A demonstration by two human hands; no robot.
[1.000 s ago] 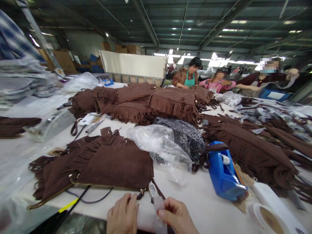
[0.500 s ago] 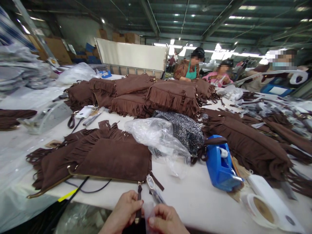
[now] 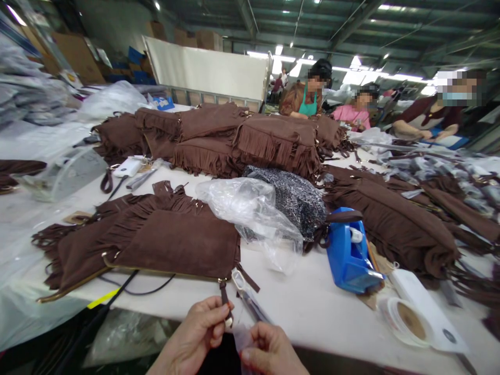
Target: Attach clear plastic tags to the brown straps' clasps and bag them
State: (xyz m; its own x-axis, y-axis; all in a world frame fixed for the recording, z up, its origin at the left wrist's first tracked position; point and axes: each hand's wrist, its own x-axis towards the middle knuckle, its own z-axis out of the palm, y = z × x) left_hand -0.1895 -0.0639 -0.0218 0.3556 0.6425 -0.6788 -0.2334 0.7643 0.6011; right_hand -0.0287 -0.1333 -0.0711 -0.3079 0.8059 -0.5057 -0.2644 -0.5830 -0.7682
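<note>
At the table's front edge my left hand (image 3: 201,325) is closed, thumb and finger pinching a short dark brown leather strap (image 3: 224,295) with a metal end. This strap hangs from the near right corner of a brown suede fringed bag (image 3: 183,245) lying flat. My right hand (image 3: 270,348), also closed, pinches a translucent plastic strip (image 3: 242,341) just right of the strap's end. A plastic-wrapped strap with a metal clasp (image 3: 250,297) runs from the bag's corner toward my right hand. Crumpled clear plastic (image 3: 242,203) rests against the bag's far side.
A blue tape dispenser (image 3: 349,255), a tape roll (image 3: 408,320) and a long white box (image 3: 425,307) are to the right. Brown fringed bags (image 3: 277,130) are piled behind a black-and-white knitted cloth (image 3: 292,192). Co-workers (image 3: 308,99) are across the table.
Both hands stay close together; the plastic strip in my right hand has moved lower, away from the strap. The view has shifted slightly, and the co-worker at right has turned their arms toward the table.
</note>
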